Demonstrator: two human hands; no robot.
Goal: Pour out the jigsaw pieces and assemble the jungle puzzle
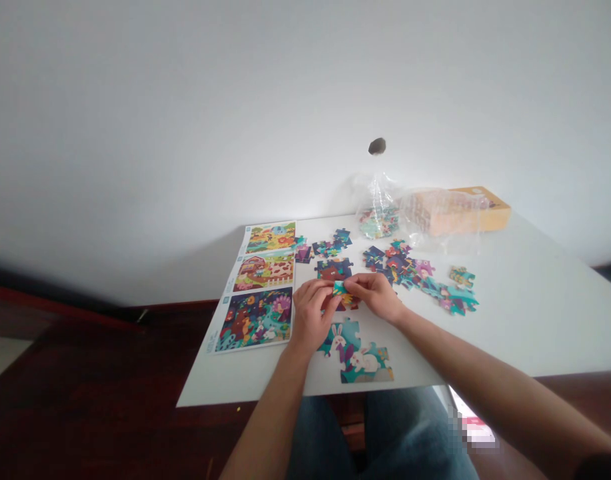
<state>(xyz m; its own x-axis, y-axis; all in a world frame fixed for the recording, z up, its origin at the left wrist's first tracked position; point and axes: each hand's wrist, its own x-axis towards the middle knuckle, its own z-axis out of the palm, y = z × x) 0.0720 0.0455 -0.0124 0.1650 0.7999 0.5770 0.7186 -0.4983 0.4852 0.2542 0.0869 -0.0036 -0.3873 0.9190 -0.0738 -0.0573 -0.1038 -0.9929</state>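
Between my two hands is a teal and yellow puzzle piece [340,289]. My left hand [312,310] pinches it from the left, and my right hand [378,293] has its thumb and fingers closed on the right side. Just beyond my fingers lies a joined bear section [334,269], its near part covered by my hands. Nearer to me are rabbit pieces [368,362], partly joined, on the white table. A picture sheet [258,317] with three printed scenes lies to the left of my left hand.
Loose pieces [330,247] lie behind the bear section, and more dark pieces [398,263] and teal pieces [458,298] spread to the right. At the back stand a clear plastic bag [379,217] holding pieces and a yellow box [495,212] partly under plastic. The white table [525,320] meets the wall.
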